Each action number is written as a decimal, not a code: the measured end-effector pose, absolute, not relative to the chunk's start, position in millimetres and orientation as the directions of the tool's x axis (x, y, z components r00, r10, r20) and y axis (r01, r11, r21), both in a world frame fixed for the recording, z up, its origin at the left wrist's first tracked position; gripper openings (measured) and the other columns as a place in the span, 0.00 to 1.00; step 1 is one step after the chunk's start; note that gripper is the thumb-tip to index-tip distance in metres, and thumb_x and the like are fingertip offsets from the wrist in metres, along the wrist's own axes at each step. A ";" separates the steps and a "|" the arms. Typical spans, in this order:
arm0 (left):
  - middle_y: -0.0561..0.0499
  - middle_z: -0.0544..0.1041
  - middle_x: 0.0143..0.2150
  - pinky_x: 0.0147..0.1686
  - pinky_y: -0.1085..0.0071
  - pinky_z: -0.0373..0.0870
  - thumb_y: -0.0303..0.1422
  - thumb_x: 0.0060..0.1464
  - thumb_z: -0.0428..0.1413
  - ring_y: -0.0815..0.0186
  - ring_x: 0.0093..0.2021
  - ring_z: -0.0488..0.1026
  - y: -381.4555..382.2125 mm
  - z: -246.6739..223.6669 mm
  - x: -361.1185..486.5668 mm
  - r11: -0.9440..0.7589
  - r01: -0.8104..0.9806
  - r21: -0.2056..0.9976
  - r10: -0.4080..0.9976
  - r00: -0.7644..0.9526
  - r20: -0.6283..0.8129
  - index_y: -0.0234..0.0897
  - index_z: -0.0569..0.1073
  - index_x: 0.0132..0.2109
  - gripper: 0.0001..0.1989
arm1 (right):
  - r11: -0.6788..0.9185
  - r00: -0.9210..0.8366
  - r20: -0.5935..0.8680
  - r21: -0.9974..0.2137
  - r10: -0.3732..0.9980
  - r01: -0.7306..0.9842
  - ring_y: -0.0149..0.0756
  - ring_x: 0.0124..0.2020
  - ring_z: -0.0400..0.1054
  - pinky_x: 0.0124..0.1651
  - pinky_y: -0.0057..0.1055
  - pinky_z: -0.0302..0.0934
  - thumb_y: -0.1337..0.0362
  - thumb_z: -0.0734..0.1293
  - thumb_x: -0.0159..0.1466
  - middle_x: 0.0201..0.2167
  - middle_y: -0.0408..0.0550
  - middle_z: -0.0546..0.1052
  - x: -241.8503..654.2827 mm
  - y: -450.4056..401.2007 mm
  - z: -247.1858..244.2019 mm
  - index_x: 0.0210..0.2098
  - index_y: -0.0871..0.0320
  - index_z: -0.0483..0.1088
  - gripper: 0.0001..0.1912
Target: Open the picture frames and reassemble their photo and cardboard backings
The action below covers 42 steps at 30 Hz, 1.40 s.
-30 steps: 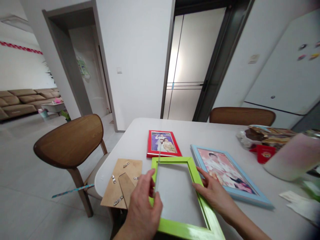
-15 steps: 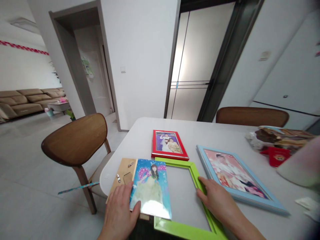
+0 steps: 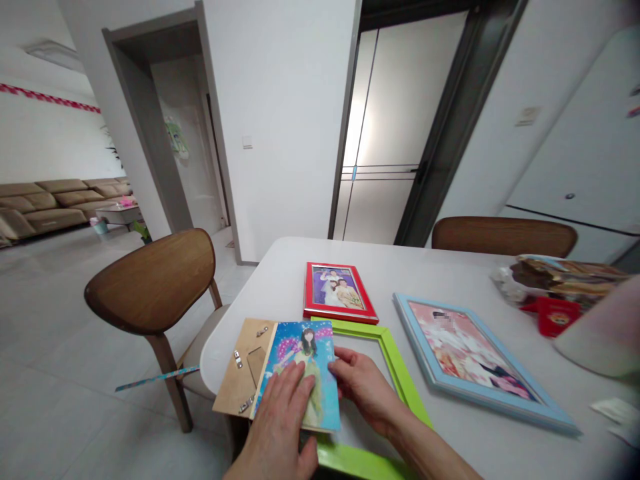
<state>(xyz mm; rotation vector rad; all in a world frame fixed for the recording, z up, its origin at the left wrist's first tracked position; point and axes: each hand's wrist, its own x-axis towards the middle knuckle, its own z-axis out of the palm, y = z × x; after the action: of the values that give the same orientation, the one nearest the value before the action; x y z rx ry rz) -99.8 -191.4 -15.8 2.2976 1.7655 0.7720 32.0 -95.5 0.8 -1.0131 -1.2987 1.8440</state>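
A blue picture card (image 3: 324, 373) of a figure in a pale green dress lies across the left side of an empty light-green photo frame (image 3: 397, 367). Under its left part sits a wooden backing board (image 3: 227, 383) with metal clips. My left hand (image 3: 285, 417) rests flat over the lower part of the card, fingers stretched out. At the card's right edge, my right hand (image 3: 367, 387) pinches it between thumb and fingers. The right forearm crosses over the green frame's right side and hides part of it.
Beyond the green frame lies a red photo frame (image 3: 341, 293). A larger light-blue frame (image 3: 483, 363) is at the right. Farther right on the white table (image 3: 425, 267) are a bag (image 3: 565, 273), a red packet (image 3: 557, 317) and tissue (image 3: 615, 408). A wooden chair (image 3: 155, 280) stands left.
My right hand has left the green frame's right side and moved left to the card's edge. My left hand has slid right, from the board and card's left edge onto the card.
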 end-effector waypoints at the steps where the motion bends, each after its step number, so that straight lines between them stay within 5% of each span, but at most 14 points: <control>1: 0.42 0.55 0.59 0.53 0.50 0.51 0.22 0.38 0.47 0.53 0.58 0.50 -189.0 -15.0 -99.5 -0.320 0.848 0.421 0.921 0.175 0.347 0.34 0.56 0.56 0.33 | -0.288 -0.489 -0.192 -0.949 0.851 -0.127 0.22 0.16 0.57 0.18 0.20 0.53 0.67 0.63 0.50 0.17 0.39 0.67 29.9 -97.9 10.4 0.41 0.64 0.66 0.18; 7: 0.47 0.63 0.55 0.54 0.63 0.54 0.26 0.53 0.44 0.63 0.56 0.57 -182.0 0.7 -87.6 -0.404 0.597 0.693 0.805 -0.128 0.579 0.38 0.58 0.55 0.21 | -0.246 -0.386 -0.147 -0.944 0.911 -0.220 0.30 0.30 0.66 0.30 0.27 0.61 0.57 0.64 0.52 0.36 0.48 0.71 35.1 -114.9 42.3 0.45 0.59 0.63 0.23; 11: 0.45 0.68 0.50 0.53 0.65 0.57 0.37 0.55 0.45 0.60 0.52 0.63 -183.1 10.0 -56.2 -0.291 0.147 0.945 0.828 -0.457 0.326 0.33 0.66 0.49 0.18 | -0.368 -0.307 -0.300 -0.908 0.903 -0.198 0.36 0.39 0.67 0.40 0.32 0.62 0.56 0.60 0.55 0.46 0.56 0.67 49.7 -117.0 18.0 0.51 0.61 0.55 0.26; 16: 0.41 0.69 0.49 0.48 0.65 0.63 0.42 0.51 0.48 0.58 0.50 0.65 -176.8 1.9 -39.8 -0.133 -0.260 0.956 0.943 -0.329 0.042 0.29 0.61 0.53 0.26 | -0.220 -0.267 -0.176 -0.965 0.948 -0.146 0.38 0.35 0.70 0.29 0.30 0.64 0.61 0.54 0.57 0.43 0.54 0.72 84.1 -105.9 1.9 0.51 0.59 0.55 0.23; 18: 0.39 0.64 0.54 0.50 0.64 0.61 0.38 0.50 0.49 0.58 0.52 0.62 -174.8 -4.5 -46.6 -0.125 -0.214 0.969 0.951 -0.305 0.055 0.29 0.55 0.56 0.28 | -0.214 -0.229 -0.206 -0.977 0.951 -0.010 0.38 0.31 0.71 0.26 0.29 0.63 0.61 0.54 0.56 0.39 0.54 0.74 99.9 -99.2 3.7 0.52 0.61 0.55 0.25; 21: 0.38 0.62 0.55 0.53 0.62 0.55 0.31 0.46 0.50 0.58 0.54 0.59 -176.5 -13.8 -59.6 -0.080 0.111 0.991 0.969 -0.223 0.103 0.28 0.58 0.54 0.27 | -0.232 -0.232 -0.250 -0.967 0.940 0.102 0.36 0.26 0.71 0.25 0.28 0.62 0.62 0.55 0.54 0.35 0.53 0.76 116.0 -90.4 6.6 0.51 0.64 0.57 0.26; 25: 0.39 0.62 0.55 0.54 0.57 0.53 0.26 0.41 0.51 0.56 0.55 0.57 -183.6 -23.2 -66.3 -0.163 0.502 0.849 0.979 -0.026 0.203 0.30 0.61 0.53 0.27 | -0.250 -0.268 -0.277 -0.959 0.923 0.131 0.35 0.23 0.70 0.24 0.28 0.62 0.66 0.55 0.52 0.30 0.50 0.77 117.4 -82.8 3.4 0.52 0.63 0.57 0.27; 29: 0.39 0.61 0.55 0.52 0.55 0.56 0.25 0.40 0.51 0.55 0.55 0.58 -186.6 -27.0 -66.7 -0.294 0.616 0.731 0.952 0.120 0.281 0.32 0.60 0.53 0.29 | -0.238 -0.247 -0.264 -0.962 0.932 0.133 0.35 0.22 0.70 0.23 0.29 0.61 0.67 0.54 0.52 0.28 0.48 0.77 111.1 -75.4 -5.5 0.54 0.63 0.53 0.29; 32: 0.37 0.60 0.56 0.51 0.55 0.57 0.25 0.40 0.51 0.54 0.55 0.57 -185.1 -25.9 -67.7 -0.326 0.672 0.665 0.944 0.189 0.271 0.31 0.60 0.53 0.29 | -0.111 -0.213 -0.183 -0.944 0.960 0.310 0.35 0.23 0.69 0.24 0.28 0.60 0.65 0.54 0.53 0.29 0.48 0.76 109.7 -68.4 -8.6 0.51 0.63 0.58 0.26; 37: 0.34 0.61 0.55 0.52 0.54 0.55 0.26 0.38 0.52 0.52 0.55 0.57 -181.0 -25.9 -64.3 -0.337 0.754 0.564 0.941 0.284 0.183 0.26 0.62 0.52 0.29 | 0.262 -0.283 0.056 -0.583 0.958 0.769 0.39 0.32 0.69 0.33 0.30 0.58 0.64 0.53 0.55 0.33 0.53 0.75 108.0 -62.5 -4.1 0.42 0.63 0.66 0.19; 42: 0.37 0.60 0.56 0.51 0.55 0.56 0.27 0.41 0.52 0.55 0.56 0.56 -189.4 -21.9 -77.6 -0.392 0.727 0.563 0.919 0.291 0.264 0.32 0.59 0.55 0.30 | 0.278 -0.269 0.067 -0.206 0.961 0.938 0.42 0.32 0.68 0.33 0.33 0.55 0.61 0.54 0.56 0.31 0.57 0.73 108.7 -64.3 -3.8 0.35 0.62 0.67 0.16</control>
<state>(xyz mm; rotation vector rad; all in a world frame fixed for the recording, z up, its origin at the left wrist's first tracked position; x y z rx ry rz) -77.6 -189.4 -21.9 2.2309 1.4891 0.8009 108.7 -64.3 -3.8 -1.7782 -2.3626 0.1857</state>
